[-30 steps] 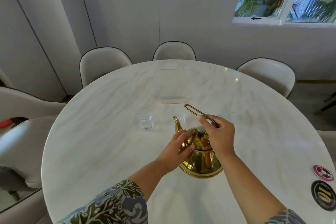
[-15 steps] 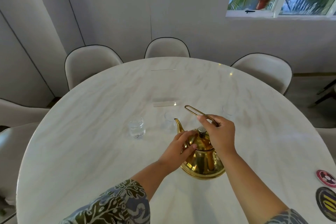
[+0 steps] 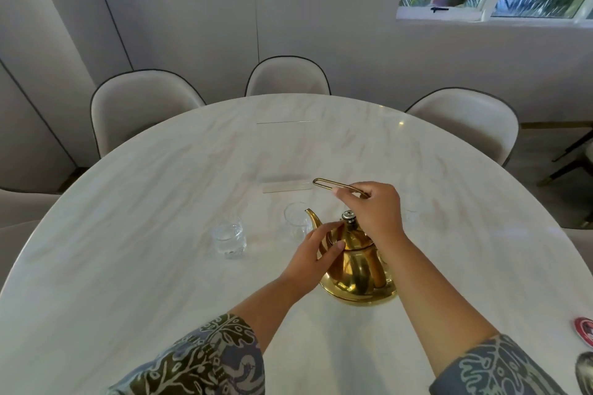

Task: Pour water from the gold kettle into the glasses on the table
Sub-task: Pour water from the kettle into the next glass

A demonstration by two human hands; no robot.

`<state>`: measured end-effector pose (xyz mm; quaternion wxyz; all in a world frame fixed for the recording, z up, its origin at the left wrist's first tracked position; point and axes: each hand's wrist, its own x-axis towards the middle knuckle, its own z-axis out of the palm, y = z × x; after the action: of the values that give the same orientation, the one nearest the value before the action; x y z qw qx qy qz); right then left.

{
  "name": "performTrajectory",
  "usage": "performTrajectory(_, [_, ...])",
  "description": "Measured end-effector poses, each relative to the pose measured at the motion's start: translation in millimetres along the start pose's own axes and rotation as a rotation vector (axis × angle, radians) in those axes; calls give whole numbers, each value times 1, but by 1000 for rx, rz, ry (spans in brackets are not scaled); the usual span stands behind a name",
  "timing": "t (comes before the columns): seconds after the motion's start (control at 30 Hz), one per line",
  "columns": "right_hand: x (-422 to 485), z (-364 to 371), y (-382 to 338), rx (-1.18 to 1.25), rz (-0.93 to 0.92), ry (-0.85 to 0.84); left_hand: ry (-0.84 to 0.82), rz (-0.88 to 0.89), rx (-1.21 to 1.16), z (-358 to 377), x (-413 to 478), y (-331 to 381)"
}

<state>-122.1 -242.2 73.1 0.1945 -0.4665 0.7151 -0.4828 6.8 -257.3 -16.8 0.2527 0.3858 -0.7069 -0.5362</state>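
Marble table (image 3: pixel 134 234) — shiny gold kettle (image 3: pixel 359 269), slim curved spout.

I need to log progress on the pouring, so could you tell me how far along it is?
Possibly done: the left glass seems to hold water. In hand: the gold kettle stands on the table, right hand gripping its handle, left hand on its side. Left: the middle glass by the spout looks empty; the right glass is too faint to judge.

A shiny gold kettle (image 3: pixel 356 269) stands on the white marble-veined table (image 3: pixel 128 234); sleeves (image 3: pixel 205 359) carry grey-olive leaf print.
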Motion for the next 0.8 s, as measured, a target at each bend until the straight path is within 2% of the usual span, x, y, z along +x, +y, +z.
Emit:
performTrajectory(0.13, [12,6,-1,-103,-30,24,-3,-17,-68,-1,5,3])
performTrajectory(0.8, [37,16,-33,-293,11,-142,32,-76,-259,1,14,14])
